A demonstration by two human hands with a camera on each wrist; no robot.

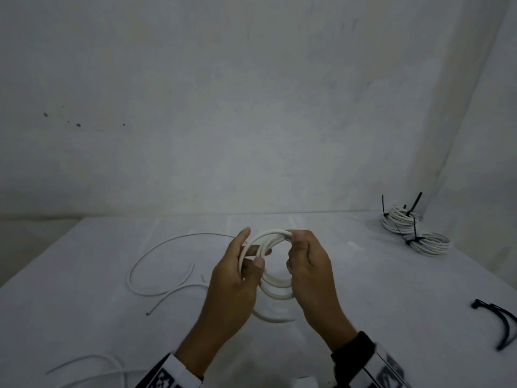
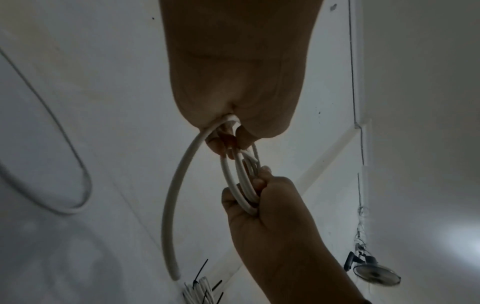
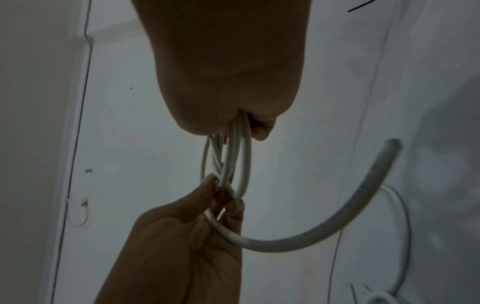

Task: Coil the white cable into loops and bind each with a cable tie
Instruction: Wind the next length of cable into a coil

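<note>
A coil of white cable [image 1: 275,287] with several turns hangs in the air above the table's middle, held between both hands. My left hand [image 1: 251,256] pinches the coil's left side between thumb and fingers. On the coil's right side, my right hand [image 1: 299,247] has its fingers curled round the turns, thumb on top. The left wrist view shows the coil [image 2: 241,181] running from my left fingers [image 2: 223,144] down into my right hand [image 2: 267,205]. A loose cable tail [image 3: 337,222] curves away from the coil [image 3: 236,156] below my left hand [image 3: 182,236].
Two bound white coils [image 1: 400,222] with black ties lie at the back right. Loose black cable ties [image 1: 500,323] sit at the right edge. More white cable [image 1: 145,264] curls on the table [image 1: 363,289] to the left and at the bottom left [image 1: 92,362]. A wall stands behind.
</note>
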